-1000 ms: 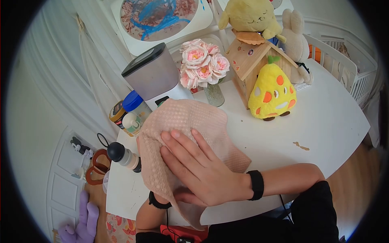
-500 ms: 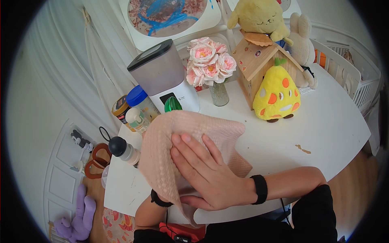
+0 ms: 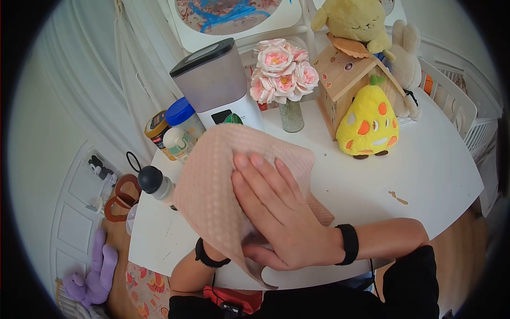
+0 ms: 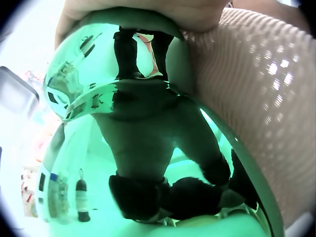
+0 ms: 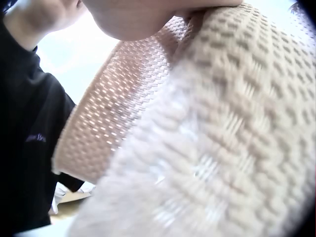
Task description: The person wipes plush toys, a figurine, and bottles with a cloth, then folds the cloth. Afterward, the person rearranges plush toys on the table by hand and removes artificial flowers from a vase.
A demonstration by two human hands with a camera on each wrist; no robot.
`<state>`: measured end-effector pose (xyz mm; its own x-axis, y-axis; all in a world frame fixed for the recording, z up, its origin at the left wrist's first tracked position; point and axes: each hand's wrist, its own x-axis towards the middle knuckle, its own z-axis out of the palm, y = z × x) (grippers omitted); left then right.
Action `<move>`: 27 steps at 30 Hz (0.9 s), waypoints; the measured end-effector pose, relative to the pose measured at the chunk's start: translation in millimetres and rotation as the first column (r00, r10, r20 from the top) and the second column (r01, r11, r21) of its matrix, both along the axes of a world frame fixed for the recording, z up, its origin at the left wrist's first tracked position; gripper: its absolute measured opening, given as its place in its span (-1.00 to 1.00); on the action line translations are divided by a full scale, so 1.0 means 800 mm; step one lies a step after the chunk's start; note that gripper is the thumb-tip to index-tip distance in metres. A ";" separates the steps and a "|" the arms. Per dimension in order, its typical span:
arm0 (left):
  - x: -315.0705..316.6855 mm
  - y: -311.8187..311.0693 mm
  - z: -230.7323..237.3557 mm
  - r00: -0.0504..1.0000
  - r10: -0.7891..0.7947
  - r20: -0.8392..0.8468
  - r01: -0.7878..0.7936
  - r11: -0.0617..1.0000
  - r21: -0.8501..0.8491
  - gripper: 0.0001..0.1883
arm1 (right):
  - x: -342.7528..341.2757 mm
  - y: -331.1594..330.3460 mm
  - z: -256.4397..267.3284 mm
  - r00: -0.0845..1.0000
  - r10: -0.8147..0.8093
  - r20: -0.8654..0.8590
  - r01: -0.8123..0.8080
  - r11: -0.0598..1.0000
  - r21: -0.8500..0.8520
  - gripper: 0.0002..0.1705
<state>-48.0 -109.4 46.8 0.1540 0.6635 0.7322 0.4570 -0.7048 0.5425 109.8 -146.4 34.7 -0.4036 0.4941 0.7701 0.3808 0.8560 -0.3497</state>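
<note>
A pink waffle-weave cloth drapes over a shiny, mirror-like green bulbous object. Its green tip shows above the cloth's upper edge in the head view. My right hand lies flat on top of the cloth, long fingers straight and pressing it down, thumb low by the near edge. In the head view the cloth hides my left hand, with only the wrist below it. The left wrist view shows my left hand gripping the object above its narrow neck. In the right wrist view the cloth hangs close in loose folds.
Left on the white table stand a black-capped bottle, a blue-lidded jar and a grey-and-white appliance. Behind are a vase of pink roses, a wooden house and a yellow plush.
The head view has shifted a little. The cloth's folds have changed and its right corner has lifted, uncovering some of the green object's tip. My right hand stays pressed on the cloth, slightly further right in view.
</note>
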 end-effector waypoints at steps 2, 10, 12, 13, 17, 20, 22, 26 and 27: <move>0.003 0.002 -0.007 0.983 -0.059 0.175 0.072 0.995 -0.068 -0.33 | 0.001 0.008 0.010 0.999 0.006 -0.052 -0.008 1.000 -0.025 0.07; -0.007 0.014 -0.016 0.917 -0.128 0.377 0.156 0.987 -0.046 -0.34 | 0.011 -0.014 -0.056 0.999 -0.046 -0.018 0.046 0.999 -0.022 -0.05; -0.005 0.015 -0.013 0.999 -0.048 0.024 0.044 0.990 0.135 -0.26 | 0.016 -0.010 -0.052 0.999 -0.026 -0.042 0.024 0.999 -0.043 -0.08; 0.000 0.010 -0.011 0.995 -0.069 0.074 0.056 0.985 0.163 -0.15 | 0.018 -0.007 -0.046 0.996 -0.012 -0.084 0.006 0.998 -0.065 -0.11; -0.003 0.009 -0.005 1.000 0.025 -0.020 -0.019 0.969 0.245 0.12 | 0.012 0.033 -0.008 0.937 0.130 -0.325 -0.230 0.929 -0.290 -0.39; 0.002 0.004 -0.001 0.999 0.036 0.001 -0.035 0.975 0.219 0.11 | 0.012 0.058 0.010 0.827 0.098 -0.553 -0.447 0.711 -0.542 -0.51; 0.000 0.006 -0.003 1.000 0.026 0.008 -0.027 0.976 0.217 0.12 | 0.014 0.056 0.013 0.831 0.083 -0.550 -0.437 0.709 -0.554 -0.56; 0.000 0.004 -0.002 1.000 0.025 0.016 -0.028 0.980 0.199 0.12 | 0.009 0.034 -0.027 0.917 0.022 -0.398 -0.189 0.903 -0.386 -0.49; -0.001 0.005 -0.003 0.999 0.031 0.008 -0.032 0.978 0.208 0.11 | 0.010 0.025 -0.028 0.971 0.026 -0.239 -0.108 0.935 -0.337 -0.46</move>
